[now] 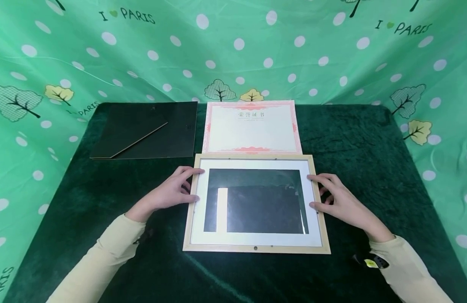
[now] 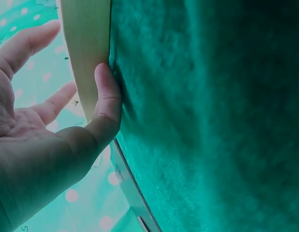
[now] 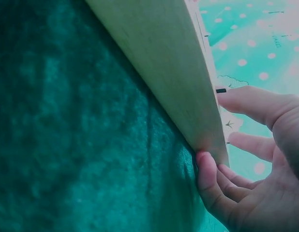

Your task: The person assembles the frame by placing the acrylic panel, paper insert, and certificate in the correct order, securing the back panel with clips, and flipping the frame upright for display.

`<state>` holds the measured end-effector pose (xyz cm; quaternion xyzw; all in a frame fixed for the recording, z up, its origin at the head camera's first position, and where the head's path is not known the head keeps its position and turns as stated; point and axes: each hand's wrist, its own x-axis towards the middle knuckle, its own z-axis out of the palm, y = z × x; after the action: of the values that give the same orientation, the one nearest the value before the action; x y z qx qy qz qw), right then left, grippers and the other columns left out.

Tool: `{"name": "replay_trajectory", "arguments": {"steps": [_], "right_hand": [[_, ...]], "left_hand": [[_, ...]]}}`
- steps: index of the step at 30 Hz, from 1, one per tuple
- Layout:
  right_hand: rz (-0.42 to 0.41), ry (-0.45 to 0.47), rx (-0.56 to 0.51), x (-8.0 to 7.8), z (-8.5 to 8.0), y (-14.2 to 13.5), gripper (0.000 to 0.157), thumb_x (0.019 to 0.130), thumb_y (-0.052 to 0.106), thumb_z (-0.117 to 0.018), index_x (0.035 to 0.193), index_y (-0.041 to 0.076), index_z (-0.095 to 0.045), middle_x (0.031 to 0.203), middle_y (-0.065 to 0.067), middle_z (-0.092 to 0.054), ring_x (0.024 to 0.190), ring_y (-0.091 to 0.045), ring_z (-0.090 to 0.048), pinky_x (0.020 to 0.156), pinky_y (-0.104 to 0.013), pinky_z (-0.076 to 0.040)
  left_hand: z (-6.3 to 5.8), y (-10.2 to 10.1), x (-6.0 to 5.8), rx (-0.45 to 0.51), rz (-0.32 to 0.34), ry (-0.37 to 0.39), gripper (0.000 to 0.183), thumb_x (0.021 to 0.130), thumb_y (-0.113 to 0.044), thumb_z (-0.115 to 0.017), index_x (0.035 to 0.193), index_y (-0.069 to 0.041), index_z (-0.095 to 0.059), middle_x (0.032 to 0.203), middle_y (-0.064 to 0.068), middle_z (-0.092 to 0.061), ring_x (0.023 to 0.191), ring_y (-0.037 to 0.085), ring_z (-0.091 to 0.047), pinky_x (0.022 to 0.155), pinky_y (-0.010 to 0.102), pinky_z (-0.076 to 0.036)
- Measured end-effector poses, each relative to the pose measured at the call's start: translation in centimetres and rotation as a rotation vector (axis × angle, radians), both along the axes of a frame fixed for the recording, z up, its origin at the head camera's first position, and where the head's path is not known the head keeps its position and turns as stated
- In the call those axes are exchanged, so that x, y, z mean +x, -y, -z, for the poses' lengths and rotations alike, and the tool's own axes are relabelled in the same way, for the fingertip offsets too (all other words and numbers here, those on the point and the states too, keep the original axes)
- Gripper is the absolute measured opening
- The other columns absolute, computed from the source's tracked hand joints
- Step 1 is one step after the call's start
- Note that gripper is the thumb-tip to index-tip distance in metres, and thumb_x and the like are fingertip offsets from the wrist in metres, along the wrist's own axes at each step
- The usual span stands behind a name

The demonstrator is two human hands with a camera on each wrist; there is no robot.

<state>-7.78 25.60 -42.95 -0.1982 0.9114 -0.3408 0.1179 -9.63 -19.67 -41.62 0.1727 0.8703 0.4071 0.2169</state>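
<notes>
A light wooden picture frame (image 1: 256, 249) lies on the dark green cloth, with a white mat (image 1: 314, 229) inside it around a dark, glossy window (image 1: 264, 210). My left hand (image 1: 172, 189) holds its left side, index finger and thumb at the border. In the left wrist view, one digit presses the outer face of the wooden side. My right hand (image 1: 339, 198) grips the opposite side in much the same way. Beside its fingertip in the right wrist view, a small black tab (image 3: 221, 91) sticks out from the inner edge.
Behind the frame lies a pink-bordered certificate (image 1: 252, 134), its near edge meeting the frame's top. A black backing board (image 1: 157, 143) with a slanting stand lies at the back left. Green dotted fabric (image 1: 252, 46) hangs around the cloth-covered table (image 1: 351, 134).
</notes>
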Motion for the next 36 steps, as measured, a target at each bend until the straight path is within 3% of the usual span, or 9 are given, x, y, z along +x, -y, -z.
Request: {"name": "replay_trajectory", "arguments": {"steps": [10, 16, 25, 30, 36], "right_hand": [[0.018, -0.009, -0.004, 0.0, -0.1, -0.4, 0.065, 0.080, 0.023, -0.067, 0.136, 0.013, -0.035, 0.127, -0.016, -0.029, 0.083, -0.022, -0.049, 0.058, -0.026, -0.046], [0.041, 0.018, 0.006, 0.1, 0.0, -0.4, 0.067, 0.081, 0.026, -0.066, 0.138, 0.015, -0.032, 0.127, -0.016, -0.029, 0.083, -0.022, -0.050, 0.058, -0.027, -0.046], [0.064, 0.050, -0.006, 0.1, 0.5, -0.7, 0.071, 0.081, 0.028, -0.066, 0.140, 0.017, -0.028, 0.122, -0.016, -0.033, 0.084, -0.021, -0.049, 0.060, -0.028, -0.046], [0.061, 0.068, -0.016, 0.0, 0.6, -0.7, 0.072, 0.081, 0.028, -0.066, 0.140, 0.018, -0.027, 0.121, -0.016, -0.033, 0.084, -0.022, -0.048, 0.060, -0.028, -0.046], [0.050, 0.095, -0.027, -0.2, 0.7, -0.8, 0.072, 0.081, 0.030, -0.066, 0.140, 0.018, -0.026, 0.123, -0.015, -0.031, 0.084, -0.023, -0.047, 0.061, -0.029, -0.045]], "left_hand": [[-0.4, 0.4, -2.0, -0.029, -0.070, -0.032, 0.065, 0.078, -0.017, -0.069, 0.133, -0.014, -0.034, 0.127, 0.016, -0.026, 0.100, 0.030, -0.047, 0.074, 0.036, -0.049], [0.0, 0.5, -3.7, -0.012, -0.126, -0.020, 0.065, 0.080, -0.024, -0.067, 0.134, -0.018, -0.033, 0.132, 0.016, -0.025, 0.111, 0.033, -0.041, 0.080, 0.042, -0.045], [0.3, -1.2, -6.6, 0.074, -0.270, 0.047, 0.062, 0.082, -0.030, -0.064, 0.135, -0.019, -0.034, 0.138, 0.013, -0.027, 0.117, 0.031, -0.036, 0.089, 0.048, -0.037], [0.1, -2.0, -8.1, 0.073, -0.295, 0.049, 0.064, 0.082, -0.030, -0.063, 0.136, -0.016, -0.031, 0.138, 0.016, -0.027, 0.120, 0.032, -0.032, 0.092, 0.052, -0.033], [-0.4, -1.9, -9.0, 0.043, -0.317, 0.056, 0.063, 0.083, -0.029, -0.062, 0.135, -0.016, -0.030, 0.139, 0.017, -0.024, 0.118, 0.032, -0.037, 0.091, 0.049, -0.035]]}}
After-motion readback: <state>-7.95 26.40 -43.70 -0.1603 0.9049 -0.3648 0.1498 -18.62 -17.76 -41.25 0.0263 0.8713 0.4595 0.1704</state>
